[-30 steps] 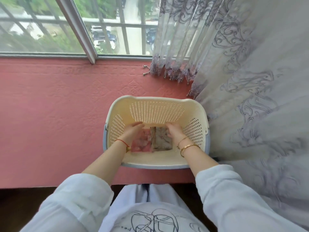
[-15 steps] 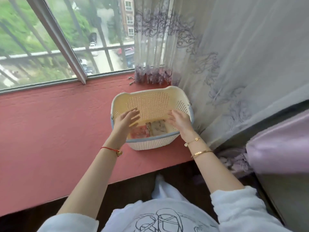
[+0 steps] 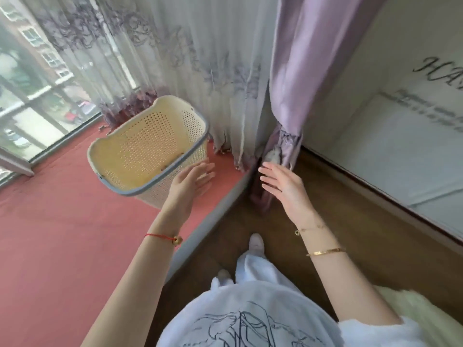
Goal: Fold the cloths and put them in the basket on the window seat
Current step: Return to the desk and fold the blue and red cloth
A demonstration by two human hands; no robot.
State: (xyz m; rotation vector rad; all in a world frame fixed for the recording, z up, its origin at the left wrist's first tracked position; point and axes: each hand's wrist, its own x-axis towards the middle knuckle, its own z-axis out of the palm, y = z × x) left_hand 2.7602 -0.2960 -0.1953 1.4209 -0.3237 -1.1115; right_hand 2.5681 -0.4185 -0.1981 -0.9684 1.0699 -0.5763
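Observation:
The cream perforated basket [image 3: 140, 149] with a grey-blue rim stands on the red window seat [image 3: 55, 221], close to the sheer curtain. From this angle its near wall hides the floor of the basket, so the folded cloths inside cannot be seen. My left hand [image 3: 190, 184] hovers open just outside the basket's near right corner, fingers spread, holding nothing. My right hand [image 3: 283, 186] is open too, out over the wooden floor to the right of the seat's edge, in front of the lilac curtain.
A sheer patterned curtain [image 3: 190, 58] hangs behind the basket and a lilac drape [image 3: 308, 58] falls at the seat's right end. Dark wooden floor [image 3: 350, 221] lies to the right, bounded by a white panel [image 3: 400, 151] with lettering. The window [image 3: 32, 96] is at left.
Both hands have come out of the basket and drawn back to the right, empty. The view has swung right, so the cloths in the basket no longer show.

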